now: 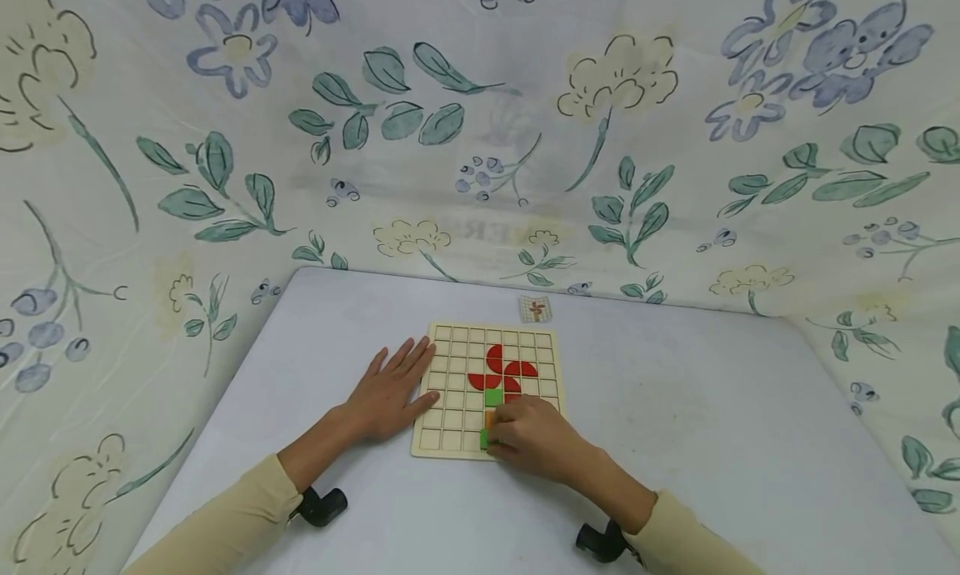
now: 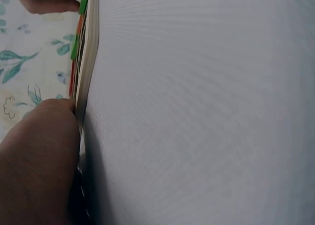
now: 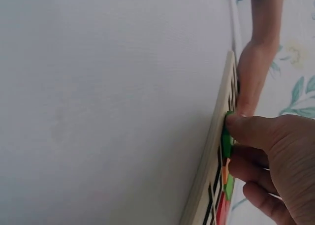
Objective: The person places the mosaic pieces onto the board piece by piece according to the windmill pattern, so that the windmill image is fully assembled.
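Observation:
A wooden grid board (image 1: 452,400) lies on the white table. My left hand (image 1: 386,398) rests with fingers spread along its left edge, thumb over the rim. At the near edge of the board, my right hand (image 1: 543,442) pinches a green tile (image 3: 227,142) between thumb and fingers. Above it in the same column sit an orange tile (image 1: 490,419), partly hidden by the fingers, and a green square tile (image 1: 493,397). Several red curved tiles (image 1: 495,359) form a pinwheel on the upper part of the board; the right hand covers some cells below them.
A small picture card (image 1: 536,309) with a red pinwheel pattern lies behind the board. White table surface (image 1: 675,408) extends to both sides. Flower-print cloth (image 1: 495,142) hangs behind it. Black wrist devices (image 1: 324,507) sit under both forearms.

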